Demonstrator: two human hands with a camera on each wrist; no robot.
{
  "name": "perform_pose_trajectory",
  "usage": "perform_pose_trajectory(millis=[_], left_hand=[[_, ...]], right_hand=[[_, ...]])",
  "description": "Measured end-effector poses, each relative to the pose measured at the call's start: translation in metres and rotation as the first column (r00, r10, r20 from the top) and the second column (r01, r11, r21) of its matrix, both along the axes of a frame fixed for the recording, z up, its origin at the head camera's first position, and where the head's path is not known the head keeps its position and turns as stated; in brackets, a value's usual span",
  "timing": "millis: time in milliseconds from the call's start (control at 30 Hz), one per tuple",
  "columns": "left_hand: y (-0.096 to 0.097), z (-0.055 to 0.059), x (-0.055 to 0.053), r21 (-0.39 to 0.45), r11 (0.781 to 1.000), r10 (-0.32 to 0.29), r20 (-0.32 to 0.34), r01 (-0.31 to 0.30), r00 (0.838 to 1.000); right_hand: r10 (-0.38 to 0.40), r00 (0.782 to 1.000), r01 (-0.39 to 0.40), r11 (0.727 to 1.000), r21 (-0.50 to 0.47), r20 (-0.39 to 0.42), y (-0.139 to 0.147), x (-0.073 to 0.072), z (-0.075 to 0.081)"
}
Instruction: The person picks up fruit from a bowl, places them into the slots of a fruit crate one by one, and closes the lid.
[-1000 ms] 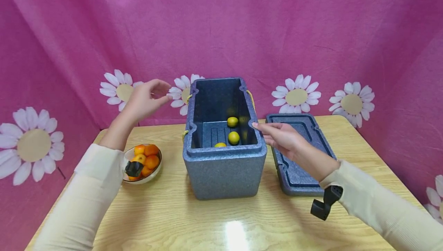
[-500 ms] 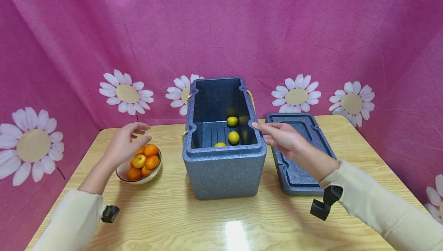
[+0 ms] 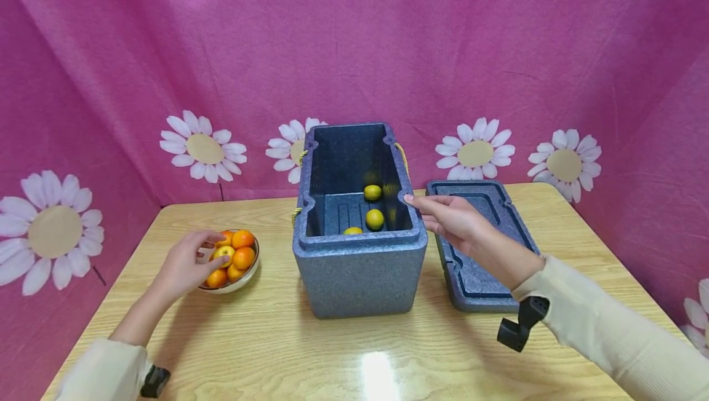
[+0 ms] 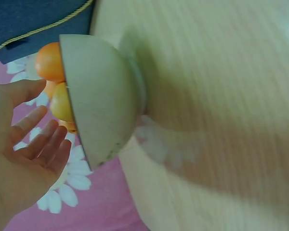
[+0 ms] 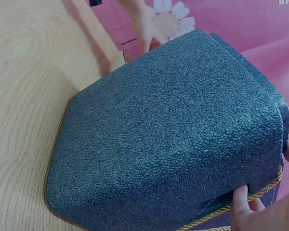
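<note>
My left hand (image 3: 185, 269) hovers at the left side of a cream bowl (image 3: 244, 281) heaped with orange fruit (image 3: 243, 258) and a yellow fruit (image 3: 224, 253). Its fingers are spread and hold nothing; in the left wrist view the fingertips come right up to the fruit at the rim. My right hand (image 3: 451, 219) grips the wall of a dark grey foam box (image 3: 360, 284), thumb on the rim. In the right wrist view, its fingers reach the recess beside the yellow rope (image 5: 207, 222). Inside the uncovered box lie several yellow fruits (image 3: 374, 219), one partly hidden by the near wall.
The box's grey lid (image 3: 471, 275) lies on the wooden table (image 3: 266, 352) to the right, partly under my right forearm. Behind the table hangs a pink curtain (image 3: 354, 50) with white daisies. A rope handle (image 3: 301, 158) shows on the box's left side too.
My left hand has come down and left from above, between bowl and box, to the fruit in the bowl. The right hand keeps its grip on the box, which has not moved.
</note>
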State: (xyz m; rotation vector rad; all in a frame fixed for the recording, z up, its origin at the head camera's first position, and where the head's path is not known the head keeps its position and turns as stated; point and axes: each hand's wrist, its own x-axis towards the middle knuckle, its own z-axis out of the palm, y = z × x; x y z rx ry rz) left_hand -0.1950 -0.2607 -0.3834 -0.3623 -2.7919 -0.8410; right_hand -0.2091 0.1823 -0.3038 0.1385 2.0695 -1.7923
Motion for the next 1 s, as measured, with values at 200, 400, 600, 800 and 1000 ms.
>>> perform_pose_trajectory(millis=[200,400,600,800,1000], left_hand=[[-0.002,-0.010,0.004,0.003,1.000,0.004,0.020,-0.004,1.000],[-0.001,-0.019,0.003,0.034,0.999,0.015,0.009,-0.016,1.000],[0.002,-0.024,0.002,0.056,0.998,0.027,-0.002,-0.027,1.000],[0.004,-0.024,0.002,0.049,0.998,0.042,-0.012,-0.041,0.999],[0.004,-0.017,0.004,0.041,0.997,0.065,0.005,-0.065,0.998]], right_hand=[[0.002,1.000,-0.002,1.000,-0.005,0.005,0.000,0.001,0.000],[-0.003,1.000,0.003,1.000,0.005,0.010,0.000,0.001,0.001],[-0.009,1.000,0.009,1.000,0.008,0.017,0.000,0.002,0.002],[-0.008,1.000,0.008,1.000,0.007,0.018,0.001,0.002,0.001],[-0.002,1.000,0.002,1.000,0.015,0.016,0.001,0.001,0.000]])
